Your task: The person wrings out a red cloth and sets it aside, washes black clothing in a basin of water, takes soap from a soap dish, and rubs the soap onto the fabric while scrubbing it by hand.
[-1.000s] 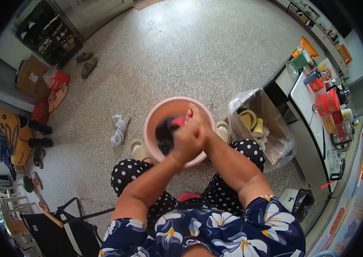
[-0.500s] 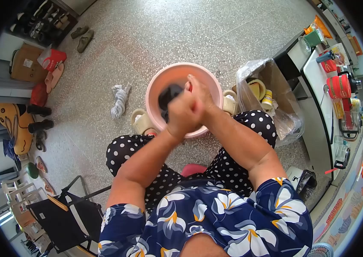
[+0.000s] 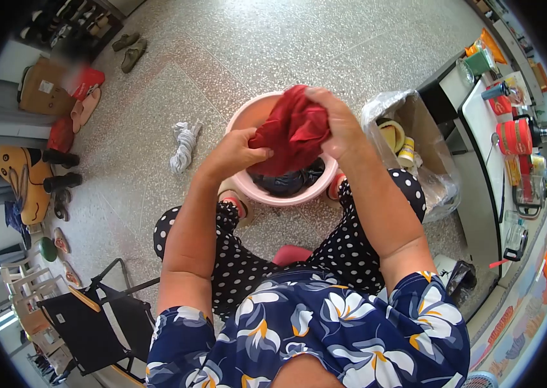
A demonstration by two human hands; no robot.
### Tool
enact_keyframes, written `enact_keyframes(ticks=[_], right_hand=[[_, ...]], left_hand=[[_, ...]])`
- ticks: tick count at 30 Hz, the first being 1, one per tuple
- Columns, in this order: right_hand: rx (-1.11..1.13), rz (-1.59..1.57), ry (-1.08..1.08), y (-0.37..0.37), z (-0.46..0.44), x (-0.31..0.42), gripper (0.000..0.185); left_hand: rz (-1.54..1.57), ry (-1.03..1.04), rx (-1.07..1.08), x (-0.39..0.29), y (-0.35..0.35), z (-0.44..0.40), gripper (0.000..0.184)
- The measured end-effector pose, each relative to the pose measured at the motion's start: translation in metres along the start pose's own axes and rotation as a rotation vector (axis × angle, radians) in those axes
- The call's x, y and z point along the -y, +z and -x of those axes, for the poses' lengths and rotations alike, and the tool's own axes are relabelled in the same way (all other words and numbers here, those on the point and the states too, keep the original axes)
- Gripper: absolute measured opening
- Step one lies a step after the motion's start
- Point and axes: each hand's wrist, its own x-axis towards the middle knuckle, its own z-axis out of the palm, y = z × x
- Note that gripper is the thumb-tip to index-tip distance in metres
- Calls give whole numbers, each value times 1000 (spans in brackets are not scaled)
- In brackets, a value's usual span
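Observation:
A crumpled red cloth (image 3: 294, 129) is stretched between my two hands, above the pink basin (image 3: 284, 201). My left hand (image 3: 240, 154) grips the cloth's left edge between thumb and fingers. On the other side, my right hand (image 3: 339, 123) holds its upper right part, with the thumb low and the fingers partly behind the cloth. Dark wet-looking fabric (image 3: 284, 183) lies in the basin, partly hidden by the red cloth. The basin stands on the floor between my feet.
A twisted pale grey cloth (image 3: 185, 147) lies on the speckled floor left of the basin. To the right stands a plastic-lined box (image 3: 438, 142) with packaging inside, beside a cluttered table (image 3: 480, 123). A black folding chair (image 3: 92, 333) is at the lower left.
My hands were clasped together over the basin, blurred, with a bit of red between them. Now they are apart, and the red cloth is opened out between them.

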Motion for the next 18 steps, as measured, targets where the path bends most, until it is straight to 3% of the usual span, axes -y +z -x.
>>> enact_keyframes(ticks=[4, 6, 8, 10, 12, 14, 16, 18], right_hand=[[-73, -96, -100, -8, -2, 9, 15], [-153, -69, -133, -13, -8, -1, 15], [-123, -125, -76, -21, -19, -16, 17], [-186, -95, -83, -21, -23, -26, 18], [-169, -115, -58, -34, -26, -33, 15], [306, -440, 249, -75, -34, -46, 18], [288, -398, 191, -43, -12, -61, 21], [-192, -254, 292, -3, 1, -67, 24]], left_hand=[[267, 61, -203, 3, 1, -7, 31], [887, 244, -211, -6, 1, -13, 29], [964, 290, -262, -10, 15, -23, 26], [843, 303, -727, -21, 42, -29, 20], [53, 520, -715, -40, 75, -15, 15], [-743, 851, -584, -41, 101, -7, 16], [-652, 771, -684, -22, 108, -22, 17], [-577, 588, -876, -5, 81, -41, 19]])
